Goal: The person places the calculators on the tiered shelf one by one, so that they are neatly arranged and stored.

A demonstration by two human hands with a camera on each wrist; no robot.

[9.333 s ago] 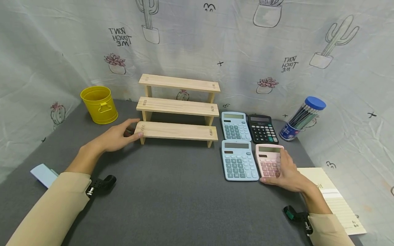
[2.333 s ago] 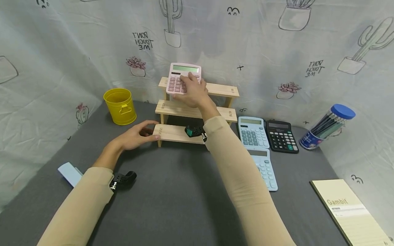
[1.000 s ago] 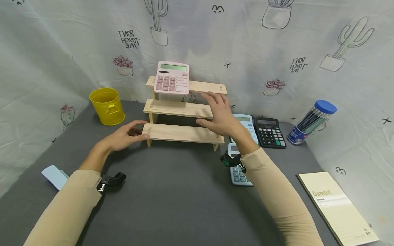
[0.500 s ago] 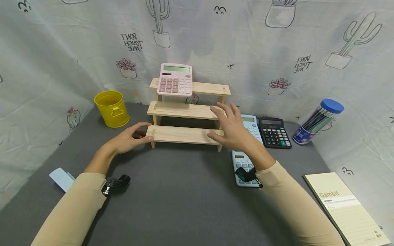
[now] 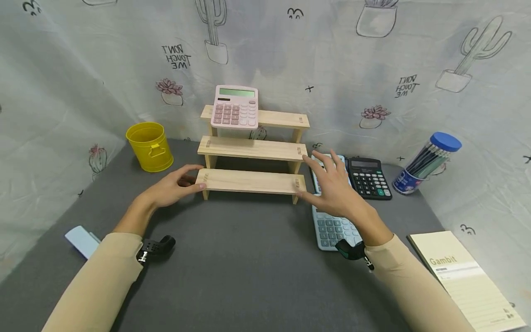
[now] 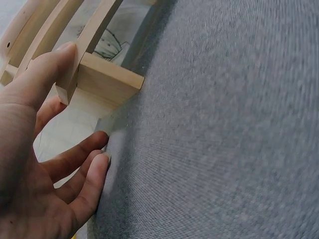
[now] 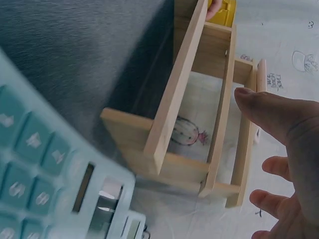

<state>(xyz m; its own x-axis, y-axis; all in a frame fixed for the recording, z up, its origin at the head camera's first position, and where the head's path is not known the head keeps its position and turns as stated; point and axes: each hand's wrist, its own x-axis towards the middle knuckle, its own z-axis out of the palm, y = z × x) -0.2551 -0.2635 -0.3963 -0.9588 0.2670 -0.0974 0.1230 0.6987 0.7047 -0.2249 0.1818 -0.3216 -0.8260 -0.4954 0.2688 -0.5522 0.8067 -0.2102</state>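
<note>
A three-step wooden shelf (image 5: 253,180) stands on the grey table. My left hand (image 5: 168,188) pinches the left end of its lowest step between thumb and index finger; the other fingers (image 6: 89,184) hang free near the table. On the top step, toward the left, a pink calculator (image 5: 235,107) leans back facing me. My right hand (image 5: 333,189) is spread with nothing in it, beside the shelf's right end and above two light blue calculators. The nearer blue calculator (image 5: 332,230) is partly covered by the wrist; the farther one is mostly hidden behind the hand.
A black calculator (image 5: 369,179) lies right of the blue ones. Behind it stands a blue-lidded tub of pencils (image 5: 423,163). A notepad (image 5: 464,276) lies at front right. A yellow bucket (image 5: 149,147) stands left, and a light blue object (image 5: 83,241) lies by my left sleeve.
The pink calculator was carried by my right hand from the right of the table to the top step and let go. That hand then drew back rightward and down. My left hand stayed put.
</note>
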